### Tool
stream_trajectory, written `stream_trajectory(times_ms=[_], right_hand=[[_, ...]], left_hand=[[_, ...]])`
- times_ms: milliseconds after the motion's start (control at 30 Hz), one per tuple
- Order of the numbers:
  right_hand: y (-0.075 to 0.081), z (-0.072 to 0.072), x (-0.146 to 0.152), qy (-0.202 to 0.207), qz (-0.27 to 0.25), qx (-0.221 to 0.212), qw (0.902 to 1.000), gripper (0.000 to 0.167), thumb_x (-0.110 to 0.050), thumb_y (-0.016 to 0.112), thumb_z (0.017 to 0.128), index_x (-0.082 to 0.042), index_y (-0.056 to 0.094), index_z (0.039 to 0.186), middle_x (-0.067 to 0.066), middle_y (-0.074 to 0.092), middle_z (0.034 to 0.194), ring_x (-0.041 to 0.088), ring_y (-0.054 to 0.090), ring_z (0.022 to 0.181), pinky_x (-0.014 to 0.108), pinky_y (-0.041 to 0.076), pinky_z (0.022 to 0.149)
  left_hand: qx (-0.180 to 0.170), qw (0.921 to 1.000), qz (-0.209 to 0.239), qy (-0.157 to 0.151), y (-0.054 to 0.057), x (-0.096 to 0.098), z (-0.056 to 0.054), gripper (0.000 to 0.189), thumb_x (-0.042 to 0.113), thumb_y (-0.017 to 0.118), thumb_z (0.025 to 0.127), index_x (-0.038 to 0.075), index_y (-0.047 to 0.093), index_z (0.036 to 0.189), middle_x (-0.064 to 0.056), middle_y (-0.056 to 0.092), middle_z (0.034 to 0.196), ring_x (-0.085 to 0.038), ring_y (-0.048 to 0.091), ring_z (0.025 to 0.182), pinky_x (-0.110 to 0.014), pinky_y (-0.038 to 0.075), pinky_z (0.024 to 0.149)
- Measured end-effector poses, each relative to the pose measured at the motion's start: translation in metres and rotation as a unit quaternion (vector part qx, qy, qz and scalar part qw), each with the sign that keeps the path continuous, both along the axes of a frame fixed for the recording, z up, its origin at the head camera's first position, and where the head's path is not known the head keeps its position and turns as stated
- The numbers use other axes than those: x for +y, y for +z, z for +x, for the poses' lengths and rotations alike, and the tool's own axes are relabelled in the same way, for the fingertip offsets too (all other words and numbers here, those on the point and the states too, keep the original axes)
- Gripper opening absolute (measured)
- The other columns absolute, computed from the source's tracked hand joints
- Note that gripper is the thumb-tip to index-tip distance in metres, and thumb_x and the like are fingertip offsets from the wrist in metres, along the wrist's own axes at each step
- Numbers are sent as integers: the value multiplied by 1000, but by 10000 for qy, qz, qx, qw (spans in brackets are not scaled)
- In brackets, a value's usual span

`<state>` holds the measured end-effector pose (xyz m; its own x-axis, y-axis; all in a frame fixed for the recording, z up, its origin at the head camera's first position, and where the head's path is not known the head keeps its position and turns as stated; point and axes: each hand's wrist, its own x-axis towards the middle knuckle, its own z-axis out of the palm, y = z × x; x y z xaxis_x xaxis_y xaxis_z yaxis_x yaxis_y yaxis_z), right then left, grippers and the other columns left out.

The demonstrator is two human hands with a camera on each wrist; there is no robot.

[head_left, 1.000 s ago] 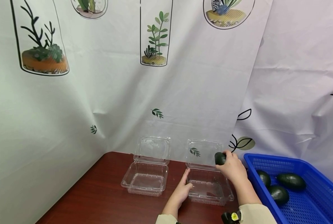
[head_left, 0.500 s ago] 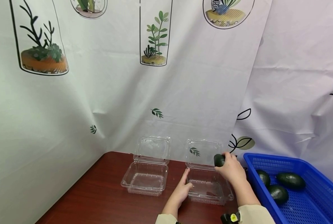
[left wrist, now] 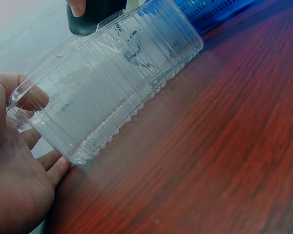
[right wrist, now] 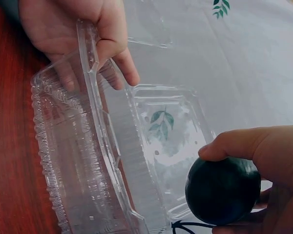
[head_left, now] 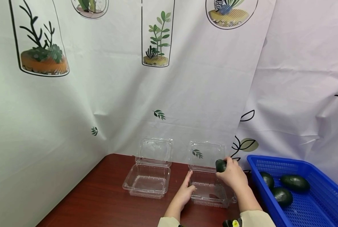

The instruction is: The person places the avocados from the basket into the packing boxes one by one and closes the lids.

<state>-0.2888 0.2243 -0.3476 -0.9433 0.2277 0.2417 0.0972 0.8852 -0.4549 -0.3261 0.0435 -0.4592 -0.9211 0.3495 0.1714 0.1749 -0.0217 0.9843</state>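
While the left hand (head_left: pixel 184 193) grips the near left corner of the right container (head_left: pixel 208 201), thumb at the rim and fingers along the outer wall, no fruit shows inside that clear box. Over at lower right, three avocados (head_left: pixel 295 183) lie in the blue basket (head_left: pixel 285 161), so most of the fruit in sight is untouched! Across to lower centre, the left container (head_left: pixel 146 191) sits on the dark red surface (head_left: pixel 106 195), no fruit showing there either. And further back, the live one: the right hand (head_left: pixel 233 174) pinches the held avocado (head_left: pixel 220 165) between thumb and fingertips, up by the far right corner of the right container, not yet down inside it. That looks like early going, one piece out and in play. Behind, the right lid (head_left: pixel 211 157) and left lid (head_left: pixel 154 151) both stand raised before the printed backdrop (head_left: pixel 186 94), neither closed.
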Motion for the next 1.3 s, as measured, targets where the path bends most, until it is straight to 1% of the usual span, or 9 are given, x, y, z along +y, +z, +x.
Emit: stream_trajectory(times_ms=[233,700,967,1133,1300], right_hand=[[-3,0,0,28,-1,-20,10000,69,-25,73,71,6,41,123,31,47,111,41,53,90,52,44,68],[-9,-3,0,6,65,25,10000,67,-25,75,70,7,44,119,31,49,107,42,53,91,55,44,72],[-12,-3,-1,18,177,162,9997,67,-26,75,69,6,46,119,29,51,110,43,45,96,56,37,77],[-15,-4,-1,54,95,249,9996,65,-24,75,67,6,47,118,29,51,111,43,43,97,55,38,77],[-17,-3,-3,75,57,232,9997,64,-23,74,67,6,47,117,28,51,111,42,43,97,54,39,77]], left_hand=[[-49,10000,4,17,0,0,0,75,0,49,75,9,27,146,-18,11,152,-42,7,136,-60,14,102],[-7,10000,20,42,0,1,0,75,-1,49,75,9,27,146,-19,11,152,-41,7,136,-60,13,103],[98,9999,51,29,-1,2,-2,75,-2,48,73,6,27,145,-21,10,152,-41,6,136,-60,11,103],[67,10000,35,35,-3,1,-2,75,-2,48,74,7,27,145,-20,10,152,-41,6,136,-60,11,103],[63,10000,15,33,-1,1,-1,76,-2,48,74,7,27,146,-20,10,152,-42,6,136,-61,11,103]])
